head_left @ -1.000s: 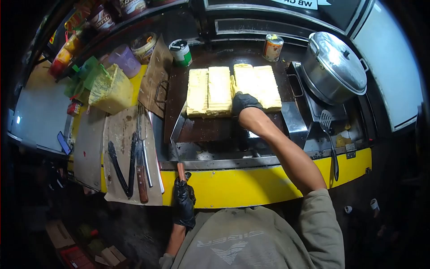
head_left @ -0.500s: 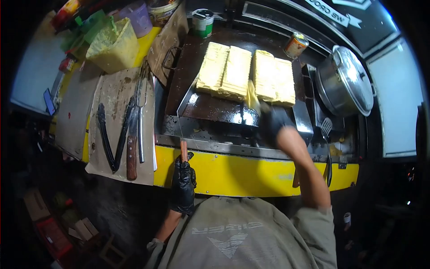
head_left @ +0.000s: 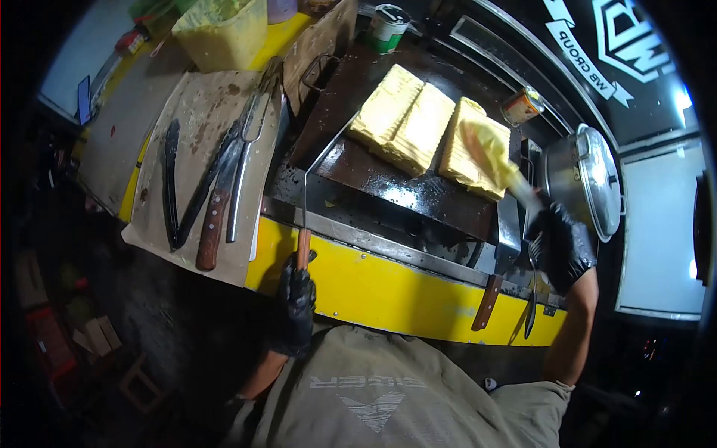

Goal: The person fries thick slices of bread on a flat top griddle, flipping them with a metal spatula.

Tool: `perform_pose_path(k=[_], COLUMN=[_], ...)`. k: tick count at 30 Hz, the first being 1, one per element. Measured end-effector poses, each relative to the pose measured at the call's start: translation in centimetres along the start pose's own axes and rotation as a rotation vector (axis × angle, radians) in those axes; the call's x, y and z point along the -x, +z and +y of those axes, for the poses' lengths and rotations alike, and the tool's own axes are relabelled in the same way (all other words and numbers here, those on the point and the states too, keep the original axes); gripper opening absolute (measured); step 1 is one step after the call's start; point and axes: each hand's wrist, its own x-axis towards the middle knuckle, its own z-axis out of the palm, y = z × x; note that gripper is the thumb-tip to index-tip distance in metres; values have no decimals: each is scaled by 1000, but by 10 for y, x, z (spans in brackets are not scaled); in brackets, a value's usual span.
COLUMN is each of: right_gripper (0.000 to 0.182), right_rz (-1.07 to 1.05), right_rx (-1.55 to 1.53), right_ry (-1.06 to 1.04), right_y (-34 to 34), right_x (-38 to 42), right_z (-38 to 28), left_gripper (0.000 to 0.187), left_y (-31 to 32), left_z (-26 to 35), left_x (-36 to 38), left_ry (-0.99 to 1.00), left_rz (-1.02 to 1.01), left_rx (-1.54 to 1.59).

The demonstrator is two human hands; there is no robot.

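My left hand (head_left: 296,302), in a black glove, is wrapped round the wooden handle of a metal turner (head_left: 304,246). Its bent shaft reaches up to the near left corner of a pair of blocks (head_left: 403,119) thickly coated in yellow spread. My right hand (head_left: 562,243), also gloved in black, is closed on a spatula (head_left: 526,190), which is blurred by motion. The spatula's yellow-smeared end lies over a second coated part (head_left: 455,160), to the right across a gap. All the blocks sit on a dark griddle (head_left: 358,175).
Tongs (head_left: 172,187), a wooden-handled knife (head_left: 211,228) and a long fork (head_left: 239,172) lie on cardboard at left. A tub (head_left: 224,37) stands behind them. Cans (head_left: 388,30) are at the back. At right are a lidded pot (head_left: 571,179), another turner (head_left: 489,299) and a slotted utensil (head_left: 532,313).
My right hand has swung right and the spatula now reaches over the right-hand block. My left hand keeps its hold on the turner. The view has tilted and shifted.
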Motion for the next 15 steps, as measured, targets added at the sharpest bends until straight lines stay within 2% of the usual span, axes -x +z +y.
perform_pose_path(k=[1, 2, 4, 6, 7, 9, 10, 11, 13, 15], right_gripper=[30, 30, 29, 28, 28, 27, 27, 26, 26, 27], right_rz=[62, 110, 164, 183, 184, 172, 158, 144, 99, -15], right_rx=[201, 298, 436, 519, 545, 579, 589, 595, 628, 724], right_ry=[-69, -162, -349, -479, -534, -640, -683, -718, -758, -695], right_y=[-10, -17, -27, -31, -37, -38, -40, -40, -39, -34], right_x=[-6, -14, -40, -65, -78, -103, -115, -125, -147, -169], right_z=[-1, 3, 14, 25, 31, 38, 41, 44, 44, 34], left_gripper=[38, 39, 39, 37, 37, 38, 42, 42, 44, 46], left_y=[-9, -16, -22, -23, -17, 5, 20, 33, 56, 78], left_z=[-3, -2, 6, 15, 14, 18, 30, 27, 7, -6], left_x=[13, 27, 48, 58, 58, 48, 40, 31, 10, -9], left_ry=[-4, 95, 182, 712, 711, 467, 347, 347, 542, 569], left_rz=[12, 13, 12, -212, -202, -423, -506, -489, -530, -507], left_rx=[7, -273, -545, -1186, -1175, -999, -1024, -1017, -862, -778])
